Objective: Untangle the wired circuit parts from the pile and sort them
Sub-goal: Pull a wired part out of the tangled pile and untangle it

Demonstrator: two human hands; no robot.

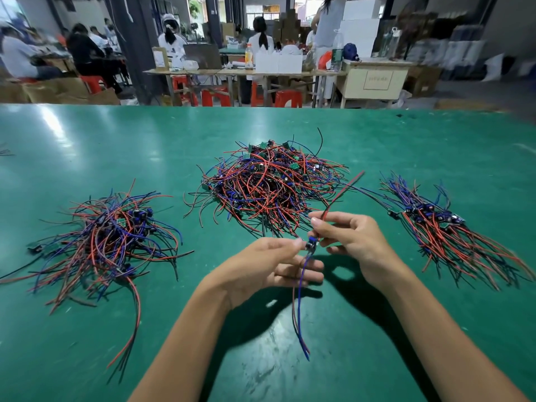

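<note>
I sit at a big green desk (377,140). In the middle of the frame my two hands hold one small circuit part (311,244) up over the desk. My left hand (271,266) pinches the little part with the thumb and first finger, and its other fingers are loosely curled under it. My right hand (352,237) pinches the part's wires just above it, and its fingers (314,221) are curled round a red wire (343,191) that runs up and to the right. A blue wire (301,300) and a red one hang down from the part toward the bottom of the frame.

Just above my hands, in the middle of the frame, sits the big tangled pile (269,187). It is full of red, blue and black wires with small green boards and dark bits mixed in.

On the left side of the frame there is a smaller, messy bunch (107,239) of the same wired parts. Some of its long red and black wires trail down toward the lower left.

On the right side of the frame there is a neat bunch (441,224). Its little parts lie close together in a row, and its wires all point the same way, down and to the right.

At the top of the frame, behind the desk, I see people sitting at other tables (246,71), red stools (213,95), and white boxes (278,62).
</note>
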